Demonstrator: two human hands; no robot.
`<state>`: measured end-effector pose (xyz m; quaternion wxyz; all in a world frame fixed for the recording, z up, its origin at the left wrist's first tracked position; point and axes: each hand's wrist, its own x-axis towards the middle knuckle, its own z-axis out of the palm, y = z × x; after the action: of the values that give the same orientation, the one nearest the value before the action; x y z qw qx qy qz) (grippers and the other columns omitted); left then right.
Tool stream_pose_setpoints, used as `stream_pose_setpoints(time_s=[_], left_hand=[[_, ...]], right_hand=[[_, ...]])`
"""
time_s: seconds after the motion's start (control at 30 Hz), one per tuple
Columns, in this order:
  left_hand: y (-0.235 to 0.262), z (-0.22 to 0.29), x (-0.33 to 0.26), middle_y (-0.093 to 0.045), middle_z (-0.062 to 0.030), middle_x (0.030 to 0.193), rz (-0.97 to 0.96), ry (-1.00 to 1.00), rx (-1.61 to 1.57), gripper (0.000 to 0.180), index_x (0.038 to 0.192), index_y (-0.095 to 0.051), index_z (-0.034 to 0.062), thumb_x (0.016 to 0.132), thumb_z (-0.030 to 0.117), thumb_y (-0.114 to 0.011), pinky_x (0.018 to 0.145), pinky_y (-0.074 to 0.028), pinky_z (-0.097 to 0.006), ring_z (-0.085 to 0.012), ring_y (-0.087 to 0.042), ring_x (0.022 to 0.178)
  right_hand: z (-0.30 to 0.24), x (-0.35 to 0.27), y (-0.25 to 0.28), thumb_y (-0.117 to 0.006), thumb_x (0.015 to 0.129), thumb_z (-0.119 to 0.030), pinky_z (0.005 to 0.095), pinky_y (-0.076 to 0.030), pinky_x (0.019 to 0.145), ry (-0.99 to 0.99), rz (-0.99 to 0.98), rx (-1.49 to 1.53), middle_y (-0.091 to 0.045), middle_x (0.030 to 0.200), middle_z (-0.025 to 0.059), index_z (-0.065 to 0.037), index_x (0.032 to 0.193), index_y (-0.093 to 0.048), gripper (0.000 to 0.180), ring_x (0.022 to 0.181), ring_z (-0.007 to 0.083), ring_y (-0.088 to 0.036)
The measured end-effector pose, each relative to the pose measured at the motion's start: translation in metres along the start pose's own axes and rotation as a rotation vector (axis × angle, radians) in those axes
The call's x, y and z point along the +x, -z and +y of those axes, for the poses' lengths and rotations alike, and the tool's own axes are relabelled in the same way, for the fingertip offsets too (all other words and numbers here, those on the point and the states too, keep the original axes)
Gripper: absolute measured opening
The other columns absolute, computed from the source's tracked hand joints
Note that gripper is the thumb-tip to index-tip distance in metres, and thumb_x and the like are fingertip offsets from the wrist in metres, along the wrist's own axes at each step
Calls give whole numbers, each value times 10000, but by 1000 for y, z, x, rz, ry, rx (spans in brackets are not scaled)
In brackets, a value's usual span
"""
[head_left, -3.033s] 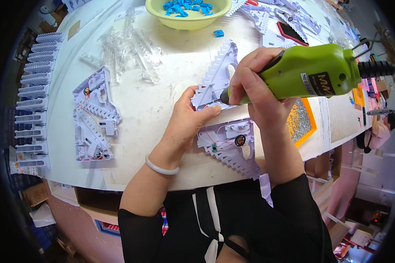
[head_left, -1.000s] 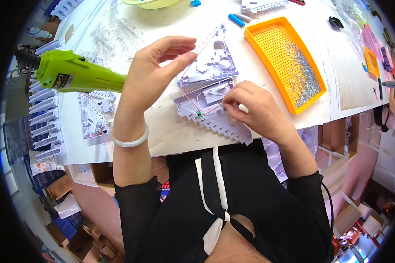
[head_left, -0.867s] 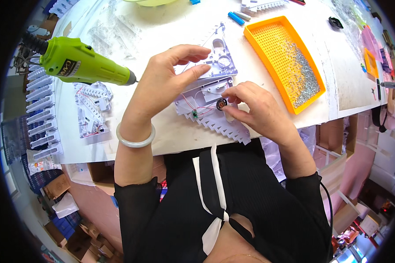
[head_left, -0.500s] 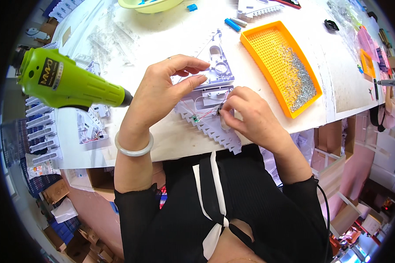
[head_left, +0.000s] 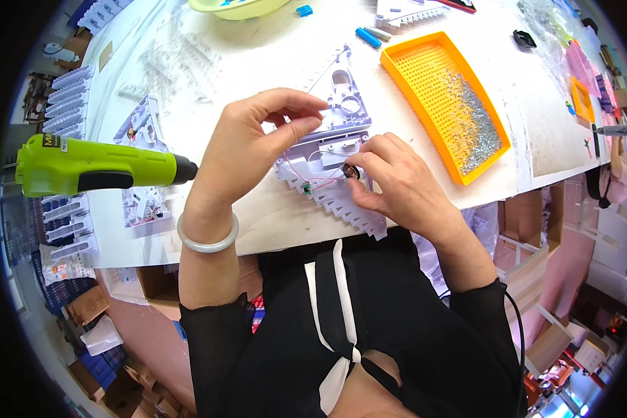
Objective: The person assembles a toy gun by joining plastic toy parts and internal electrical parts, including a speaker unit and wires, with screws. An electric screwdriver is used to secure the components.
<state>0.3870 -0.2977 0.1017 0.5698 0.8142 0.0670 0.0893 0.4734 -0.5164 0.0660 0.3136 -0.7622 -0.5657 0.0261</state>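
Observation:
A white plastic housing (head_left: 341, 111) with a toothed lower half (head_left: 355, 217) lies near the table edge in front of me. Thin red and white wires run across it to a small green circuit board (head_left: 306, 188). My right hand (head_left: 400, 181) pinches a small round dark part (head_left: 351, 170) between thumb and index finger, over the lower half. Above the upper half hovers my left hand (head_left: 258, 139), its thumb and curved fingers apart with nothing visible between them. A pale bangle is on the left wrist.
A green power screwdriver (head_left: 104, 166) hangs at the left, its tip close to my left forearm. Right of the housing stands an orange tray (head_left: 414, 87) of small metal screws. More white housings (head_left: 146, 202) lie at the left. A yellow-green basin (head_left: 240, 8) sits far off.
The screwdriver has swung to a more level position, slightly left. My right fingers have shifted, bringing the round dark part into clearer view. My left hand has moved slightly left.

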Motion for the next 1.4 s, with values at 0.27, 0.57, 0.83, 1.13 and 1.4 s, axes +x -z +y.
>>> stream_pose_setpoints(time_s=[0.27, 0.57, 0.83, 1.13, 1.4], left_hand=[[-23, 0, 2, -735, -46, 909, -106, -41, 97, 237, 1030, -748, 19, 798, 49, -790, 701, -502, -235, -90, -616, 771], [-35, -2, 23, -735, -99, 922, -10, 262, -374, 207, 1033, -714, -26, 836, 25, -750, 726, -534, -225, -103, -669, 801], [-40, -12, 25, -724, -85, 927, 190, 256, -378, 234, 1076, -694, -30, 850, 15, -738, 746, -529, -225, -102, -660, 835], [-41, -7, 22, -730, -82, 860, 146, 199, -100, 286, 1130, -686, -20, 853, 46, -722, 744, -517, -242, -97, -661, 803], [-41, -30, 5, -724, -128, 874, 97, -329, 426, 182, 1005, -740, 27, 856, 131, -729, 872, -524, -388, -277, -689, 926]], right_hand=[[15, 18, 28, -634, 928, -71, 325, -509, 686, -134, 19, 251, -656, 871, 123, 7, 1003, -675, 116, 760, 242, -644], [40, 50, 43, -635, 944, -136, 341, -525, 727, -244, -47, 484, -663, 898, 136, 6, 1003, -677, 160, 802, 252, -655], [37, 52, 17, -758, 819, -95, 348, -517, 697, -33, 326, 130, -611, 879, 94, -28, 947, -664, 172, 793, 257, -626], [53, 57, 19, -727, 815, -79, 376, -518, 737, 52, 226, 19, -604, 890, 103, -32, 924, -657, 138, 853, 294, -621], [78, 65, 14, -684, 866, -108, 393, -515, 792, -21, -60, 99, -620, 965, 117, -25, 946, -663, 117, 892, 316, -625]])
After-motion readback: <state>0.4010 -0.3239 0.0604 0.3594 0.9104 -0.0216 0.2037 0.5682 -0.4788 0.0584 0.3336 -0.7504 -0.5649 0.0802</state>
